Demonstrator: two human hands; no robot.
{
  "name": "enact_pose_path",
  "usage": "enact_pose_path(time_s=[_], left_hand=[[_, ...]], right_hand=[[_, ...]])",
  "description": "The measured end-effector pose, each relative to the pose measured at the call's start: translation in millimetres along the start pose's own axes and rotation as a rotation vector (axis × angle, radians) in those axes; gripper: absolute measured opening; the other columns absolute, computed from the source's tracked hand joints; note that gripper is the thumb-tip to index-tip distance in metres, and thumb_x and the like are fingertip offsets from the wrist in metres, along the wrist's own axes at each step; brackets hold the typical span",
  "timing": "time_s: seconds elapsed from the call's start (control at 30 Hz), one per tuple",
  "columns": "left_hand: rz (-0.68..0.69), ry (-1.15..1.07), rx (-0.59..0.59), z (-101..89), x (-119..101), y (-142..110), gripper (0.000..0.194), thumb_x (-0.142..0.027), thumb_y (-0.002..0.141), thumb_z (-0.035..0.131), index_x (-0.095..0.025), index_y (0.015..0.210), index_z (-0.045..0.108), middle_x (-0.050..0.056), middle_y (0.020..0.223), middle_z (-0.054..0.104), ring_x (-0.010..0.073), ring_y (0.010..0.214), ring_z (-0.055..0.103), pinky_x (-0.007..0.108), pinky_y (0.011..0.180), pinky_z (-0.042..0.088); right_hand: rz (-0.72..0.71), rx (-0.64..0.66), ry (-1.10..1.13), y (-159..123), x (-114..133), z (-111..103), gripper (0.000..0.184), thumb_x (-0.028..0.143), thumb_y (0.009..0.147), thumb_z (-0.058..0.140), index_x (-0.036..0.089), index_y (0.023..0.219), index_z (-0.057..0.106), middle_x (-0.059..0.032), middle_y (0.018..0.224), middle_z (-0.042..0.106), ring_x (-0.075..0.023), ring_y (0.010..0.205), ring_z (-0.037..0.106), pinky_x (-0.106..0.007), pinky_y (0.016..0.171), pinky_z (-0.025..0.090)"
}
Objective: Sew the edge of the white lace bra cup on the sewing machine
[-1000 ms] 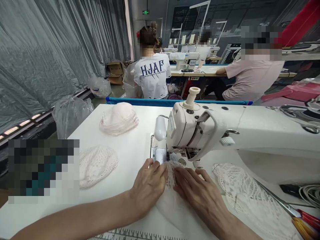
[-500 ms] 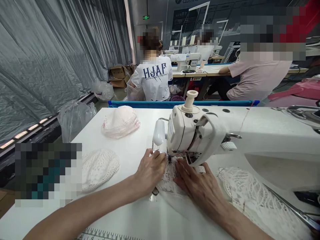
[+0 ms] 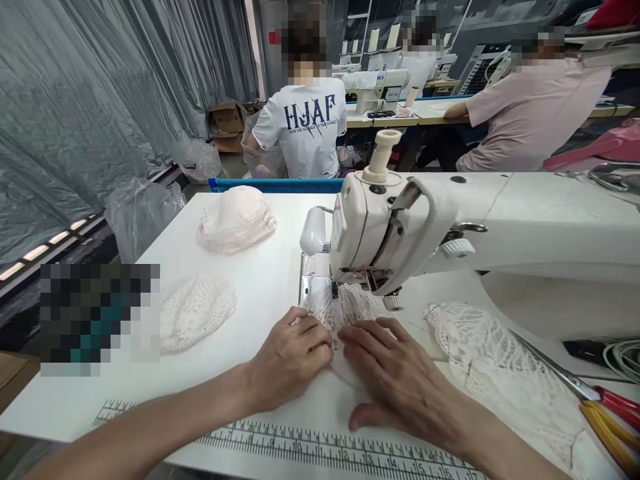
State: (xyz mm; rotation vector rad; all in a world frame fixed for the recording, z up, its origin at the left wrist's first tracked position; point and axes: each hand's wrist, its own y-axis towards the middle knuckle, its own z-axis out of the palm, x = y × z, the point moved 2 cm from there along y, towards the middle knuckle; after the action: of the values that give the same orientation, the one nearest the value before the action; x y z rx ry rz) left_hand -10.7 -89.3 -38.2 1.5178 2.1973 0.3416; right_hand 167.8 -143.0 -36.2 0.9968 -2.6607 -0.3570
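Note:
White lace fabric (image 3: 347, 305) lies under the needle area of a white sewing machine (image 3: 425, 213), spread around the presser foot (image 3: 335, 289). My left hand (image 3: 293, 360) is closed, its curled fingers pinching the near left edge of the lace just in front of the foot. Beside it my right hand (image 3: 395, 380) lies flat, fingers stretched over the lace's near right part and thumb apart on the table. The lace edge between and under the fingers is partly hidden.
Left on the table are a pale moulded cup (image 3: 239, 220) and a lace piece (image 3: 200, 312). More lace (image 3: 505, 373) and scissors with red and yellow handles (image 3: 607, 427) lie right. A printed ruler (image 3: 300, 445) runs along the front. Co-workers sit beyond.
Both hands have drawn back from the presser foot toward me, and more lace shows around the foot. The right hand's thumb now shows spread out. The view has tilted down, revealing ruler and scissors handles.

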Motion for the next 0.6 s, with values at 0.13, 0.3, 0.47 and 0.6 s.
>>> enact_pose_path(time_s=[0.13,0.3,0.47,0.6], left_hand=[[-0.135,-0.056,-0.130,2.8,2.3,5.1,0.020,-0.013,0.093,0.038,-0.015,0.078,0.051,-0.001,0.071,0.063,0.0092,0.063,0.056,0.028,0.070,0.040],[-0.141,-0.046,-0.135,4.0,1.2,13.5,0.019,-0.032,0.089,0.050,-0.015,0.082,0.053,-0.001,0.069,0.064,0.0106,0.061,0.057,0.030,0.072,0.039],[-0.183,0.062,-0.054,5.1,3.5,23.1,0.029,-0.025,0.095,0.036,-0.016,0.077,0.057,-0.002,0.059,0.063,0.0100,0.051,0.053,0.029,0.065,0.037],[-0.211,0.078,0.005,5.5,6.6,30.6,0.030,-0.025,0.095,0.038,-0.015,0.075,0.057,-0.002,0.056,0.062,0.0096,0.049,0.051,0.028,0.064,0.037]], right_hand=[[0.013,-0.123,-0.021,4.6,2.7,6.0,0.034,0.044,0.089,0.049,0.012,0.097,0.059,-0.0117,0.095,0.065,-0.0251,0.090,0.057,-0.042,0.078,0.041],[0.092,-0.243,0.046,7.6,-5.1,4.0,0.023,0.012,0.093,0.034,0.014,0.087,0.056,-0.0045,0.067,0.061,-0.0155,0.062,0.055,-0.030,0.063,0.041],[0.139,-0.334,0.007,8.1,-9.2,1.5,0.024,0.012,0.094,0.034,0.014,0.081,0.053,-0.0018,0.058,0.058,-0.0132,0.051,0.050,-0.026,0.055,0.041],[0.169,-0.352,-0.008,7.9,-9.2,3.7,0.024,0.014,0.095,0.034,0.014,0.080,0.053,-0.0018,0.057,0.059,-0.0132,0.051,0.051,-0.025,0.054,0.040]])
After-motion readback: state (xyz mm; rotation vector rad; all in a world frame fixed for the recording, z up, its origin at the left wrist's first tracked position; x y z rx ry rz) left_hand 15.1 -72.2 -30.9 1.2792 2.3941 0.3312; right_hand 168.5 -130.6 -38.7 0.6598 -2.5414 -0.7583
